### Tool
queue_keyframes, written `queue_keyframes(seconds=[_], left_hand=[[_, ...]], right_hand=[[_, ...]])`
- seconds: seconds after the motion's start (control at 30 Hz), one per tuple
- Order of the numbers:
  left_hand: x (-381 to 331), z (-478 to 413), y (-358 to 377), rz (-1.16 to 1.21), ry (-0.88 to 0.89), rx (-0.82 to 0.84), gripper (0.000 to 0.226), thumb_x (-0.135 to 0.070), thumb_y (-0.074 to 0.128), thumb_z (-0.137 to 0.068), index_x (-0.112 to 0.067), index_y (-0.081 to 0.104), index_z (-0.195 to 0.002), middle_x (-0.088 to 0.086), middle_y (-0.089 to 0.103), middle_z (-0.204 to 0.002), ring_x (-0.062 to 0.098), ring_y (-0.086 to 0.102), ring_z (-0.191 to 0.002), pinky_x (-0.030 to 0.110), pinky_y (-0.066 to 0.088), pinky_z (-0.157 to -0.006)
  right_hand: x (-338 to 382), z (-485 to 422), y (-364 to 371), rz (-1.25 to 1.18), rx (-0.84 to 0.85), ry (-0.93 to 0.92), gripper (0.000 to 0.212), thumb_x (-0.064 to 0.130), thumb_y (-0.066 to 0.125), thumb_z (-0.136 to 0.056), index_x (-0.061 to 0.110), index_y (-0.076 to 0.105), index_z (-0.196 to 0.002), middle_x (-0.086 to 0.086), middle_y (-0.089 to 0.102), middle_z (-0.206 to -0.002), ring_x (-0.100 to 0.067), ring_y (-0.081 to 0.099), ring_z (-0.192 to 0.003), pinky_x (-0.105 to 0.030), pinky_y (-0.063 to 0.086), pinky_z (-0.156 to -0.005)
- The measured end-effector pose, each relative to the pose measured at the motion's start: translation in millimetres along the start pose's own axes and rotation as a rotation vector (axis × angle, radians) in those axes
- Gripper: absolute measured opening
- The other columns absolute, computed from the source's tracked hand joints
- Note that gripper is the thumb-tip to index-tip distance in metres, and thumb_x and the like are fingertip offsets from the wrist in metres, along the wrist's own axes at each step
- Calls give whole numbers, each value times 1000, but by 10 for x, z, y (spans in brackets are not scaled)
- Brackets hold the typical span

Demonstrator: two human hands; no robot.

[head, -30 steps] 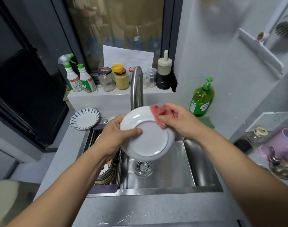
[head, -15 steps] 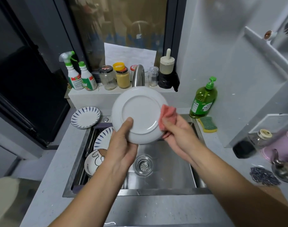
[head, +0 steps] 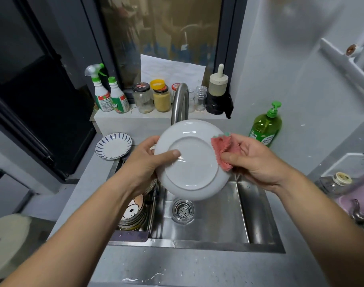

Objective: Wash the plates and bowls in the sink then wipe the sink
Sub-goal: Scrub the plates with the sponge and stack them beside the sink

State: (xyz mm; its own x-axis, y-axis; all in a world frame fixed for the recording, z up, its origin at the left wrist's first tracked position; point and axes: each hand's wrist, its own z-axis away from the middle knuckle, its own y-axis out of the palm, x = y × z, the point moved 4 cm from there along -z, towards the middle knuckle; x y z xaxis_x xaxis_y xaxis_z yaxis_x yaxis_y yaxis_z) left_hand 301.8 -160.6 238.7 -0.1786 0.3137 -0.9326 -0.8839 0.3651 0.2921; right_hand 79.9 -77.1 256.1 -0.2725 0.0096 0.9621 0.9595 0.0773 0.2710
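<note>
Two hands hover above the sink [head: 257, 214]: the left hand [head: 148, 160] grips a white plate [head: 192, 166] by its left rim, thumb across the underside; the right hand [head: 253, 160] pinches a pink cloth [head: 221, 150] against the plate's right rim. Below, stacked patterned bowls [head: 133, 214] sit in the sink's left part, beside the drain strainer [head: 183, 211]. Farther, a blue-striped plate [head: 114, 146] lies on the counter [head: 84, 193] by the sink's far-left corner.

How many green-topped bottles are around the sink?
3. A white spray bottle and a white capped bottle stand side by side at the left end of the ledge; a green pump bottle stands right of the sink. Others may be hidden.
</note>
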Motion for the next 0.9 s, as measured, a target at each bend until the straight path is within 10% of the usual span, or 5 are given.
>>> queue_keyframes(seconds=[0.17, 0.4, 0.57, 0.9], left_hand=[[171, -7, 17, 248, 26, -151, 68, -2, 81, -75, 0, 54, -138, 23, 70, -127, 33, 72, -108, 40, 63, -87], [345, 105, -94, 417, 65, -230, 53, -4, 65, -93, -5, 51, -144, 17, 71, -130, 34, 65, -124, 54, 50, -108], [309, 206, -549, 375, 93, -207, 60, -9, 73, -84, -11, 53, -140, 9, 74, -121, 22, 73, -103, 39, 63, -83], [104, 80, -1946, 149, -5, -108, 56, -21, 73, -92, -27, 50, -142, 7, 70, -133, 32, 69, -120, 57, 56, -99]], right_hand=[[-379, 16, 116, -145, -290, 9, 38, 15, 67, -79, 14, 60, -117, 3, 75, -94, -13, 66, -79, -25, 56, -66], [-725, 147, 590, -20, -229, 193, 49, 36, 64, -80, 15, 52, -123, -8, 74, -91, -38, 76, -82, -54, 63, -72], [-588, -13, 841, -88, -165, 233, 52, 42, 56, -83, 8, 52, -122, -20, 69, -76, -44, 74, -81, -50, 64, -65], [-1090, -837, 1698, -400, -187, 367, 50, 40, 55, -87, 20, 54, -133, -12, 74, -115, -45, 68, -110, -57, 54, -95]])
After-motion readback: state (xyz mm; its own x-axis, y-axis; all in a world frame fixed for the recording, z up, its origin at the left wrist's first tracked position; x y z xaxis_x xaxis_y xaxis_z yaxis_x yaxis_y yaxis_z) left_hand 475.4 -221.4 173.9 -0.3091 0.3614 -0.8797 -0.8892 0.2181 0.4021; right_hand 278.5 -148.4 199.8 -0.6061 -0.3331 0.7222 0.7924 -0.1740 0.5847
